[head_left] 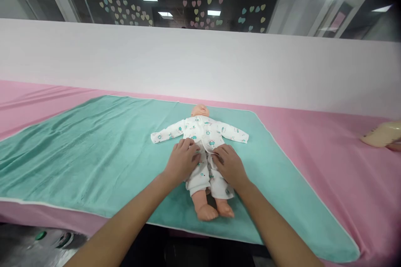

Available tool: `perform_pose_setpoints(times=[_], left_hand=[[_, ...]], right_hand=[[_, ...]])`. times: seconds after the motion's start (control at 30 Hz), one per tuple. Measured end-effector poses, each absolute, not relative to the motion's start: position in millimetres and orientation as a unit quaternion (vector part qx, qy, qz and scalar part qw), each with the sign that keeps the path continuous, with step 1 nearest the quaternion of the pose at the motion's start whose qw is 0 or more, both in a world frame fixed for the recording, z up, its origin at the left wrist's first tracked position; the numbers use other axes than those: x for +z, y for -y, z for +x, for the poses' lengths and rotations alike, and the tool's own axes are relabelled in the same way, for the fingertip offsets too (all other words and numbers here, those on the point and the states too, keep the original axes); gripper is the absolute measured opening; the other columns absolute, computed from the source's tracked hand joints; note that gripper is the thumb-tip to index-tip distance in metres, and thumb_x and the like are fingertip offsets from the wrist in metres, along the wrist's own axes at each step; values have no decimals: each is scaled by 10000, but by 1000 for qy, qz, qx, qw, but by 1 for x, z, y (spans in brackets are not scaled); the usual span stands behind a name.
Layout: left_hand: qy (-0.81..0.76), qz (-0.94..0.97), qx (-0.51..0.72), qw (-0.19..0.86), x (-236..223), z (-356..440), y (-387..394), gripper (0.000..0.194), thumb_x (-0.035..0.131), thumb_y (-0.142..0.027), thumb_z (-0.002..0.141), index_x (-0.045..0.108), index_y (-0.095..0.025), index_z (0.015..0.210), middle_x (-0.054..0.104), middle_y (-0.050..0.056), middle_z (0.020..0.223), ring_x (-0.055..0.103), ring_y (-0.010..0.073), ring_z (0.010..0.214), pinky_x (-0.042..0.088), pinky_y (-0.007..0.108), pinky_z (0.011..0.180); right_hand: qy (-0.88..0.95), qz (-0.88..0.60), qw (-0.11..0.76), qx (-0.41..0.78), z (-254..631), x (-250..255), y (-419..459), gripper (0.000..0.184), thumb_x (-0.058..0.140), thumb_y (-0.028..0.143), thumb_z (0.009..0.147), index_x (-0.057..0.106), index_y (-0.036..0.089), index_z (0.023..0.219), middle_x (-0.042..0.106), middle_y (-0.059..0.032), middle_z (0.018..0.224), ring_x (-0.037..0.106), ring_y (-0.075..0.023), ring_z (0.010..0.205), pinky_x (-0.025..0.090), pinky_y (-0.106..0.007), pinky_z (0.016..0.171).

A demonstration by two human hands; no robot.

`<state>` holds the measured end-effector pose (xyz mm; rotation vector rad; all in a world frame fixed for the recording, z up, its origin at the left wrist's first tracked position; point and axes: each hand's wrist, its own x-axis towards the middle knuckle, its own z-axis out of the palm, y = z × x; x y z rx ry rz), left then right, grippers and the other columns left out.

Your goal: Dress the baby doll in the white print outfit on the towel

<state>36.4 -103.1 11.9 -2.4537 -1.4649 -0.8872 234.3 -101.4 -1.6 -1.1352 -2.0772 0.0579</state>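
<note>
A baby doll [200,110] lies on its back with its arms spread and its bare feet towards me. It wears a white printed shirt [203,129] and matching pants [199,177]. At the doll's waist, on the left side, my left hand [183,159] has its fingers curled onto the cloth where the shirt hem meets the pants. My right hand [230,164] grips the cloth in the same way on the other side. The fingertips are partly hidden, so which layer each hand pinches is unclear.
A green blanket [78,154] lies beneath the doll on a pink-covered table [328,167]. A pale, skin-coloured object [382,134] sits at the far right edge. Behind the table rises a white low wall [188,62]. Bottles [53,238] stand below at the lower left.
</note>
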Motion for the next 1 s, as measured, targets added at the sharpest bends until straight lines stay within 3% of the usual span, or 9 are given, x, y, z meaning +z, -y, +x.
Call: perform_pose_setpoints(times=[0.1,0.23,0.37,0.53,0.67,0.83,0.9,1.0], left_hand=[[486,-824,-264,118,25,48,103,172,403,-210,887,562,-168,836,542,73,877,480,216,870,387,366,746],[484,-821,-300,55,30,52,115,197,350,-210,913,531,-163,853,545,50,859,476,176,798,394,323,719],[465,-833,-298,-36,22,37,148,159,395,-189,893,536,-170,822,542,34,863,490,163,839,417,313,763],[469,-811,-319,-142,10,21,206,119,519,-252,842,528,-219,956,525,28,1023,510,156,957,451,301,819],[499,-795,-328,-108,-10,29,222,182,472,-212,860,484,-223,1041,529,37,1013,536,166,930,472,318,795],[517,-794,-320,1,-26,37,208,164,409,-157,868,504,-187,998,562,69,965,541,200,895,458,366,794],[530,-784,-322,-6,-22,38,203,144,425,-134,844,523,-178,940,575,63,931,545,195,861,457,352,767],[551,-742,-371,-96,-6,36,204,148,466,-79,761,525,-184,848,572,14,828,545,151,764,457,286,702]], right_hand=[[796,-441,411,56,234,4,101,103,455,224,867,544,199,820,550,-47,841,484,-189,836,403,-331,761],[778,-422,456,91,241,9,107,142,442,252,882,513,197,773,528,-31,798,485,-172,804,410,-320,742],[818,-399,401,107,255,6,131,112,462,219,868,571,202,848,544,-48,865,500,-187,870,418,-353,804],[802,-434,381,149,264,9,183,119,491,257,862,558,239,960,563,-57,984,521,-198,912,445,-354,796],[833,-459,296,90,235,13,202,98,523,178,814,560,219,895,595,-54,905,517,-214,885,429,-356,768],[837,-507,207,-20,197,8,189,77,515,135,782,548,203,799,613,-75,846,514,-241,869,387,-380,754],[827,-520,211,-31,191,8,184,116,502,123,777,541,201,854,614,-76,852,517,-240,868,375,-373,750],[824,-521,223,1,193,14,187,160,479,92,750,524,202,857,607,-54,821,521,-218,808,372,-350,722]])
